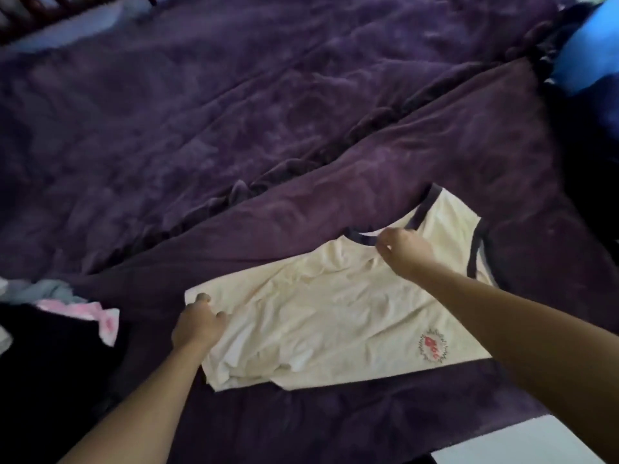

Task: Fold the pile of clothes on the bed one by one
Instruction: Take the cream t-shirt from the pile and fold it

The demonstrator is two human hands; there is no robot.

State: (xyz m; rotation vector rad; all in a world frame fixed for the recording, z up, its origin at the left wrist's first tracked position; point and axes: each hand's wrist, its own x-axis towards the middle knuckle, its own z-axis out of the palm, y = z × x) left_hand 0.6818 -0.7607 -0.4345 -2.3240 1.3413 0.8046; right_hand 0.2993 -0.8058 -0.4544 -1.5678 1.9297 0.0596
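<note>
A cream T-shirt (335, 309) with dark navy trim at the neck and sleeves lies spread and wrinkled on the purple bedspread (268, 128). A small red round print sits near its lower right. My left hand (197, 324) grips the shirt's bottom hem corner at the left. My right hand (405, 251) pinches the fabric at the navy neckline. Both forearms reach in from the bottom of the view.
A pile of clothes lies at the left edge: a dark garment (50, 356), a pink and white piece (97, 316) and a grey-blue one (43, 289). Blue and dark fabric (589, 55) is at the top right. A white surface (522, 443) shows bottom right.
</note>
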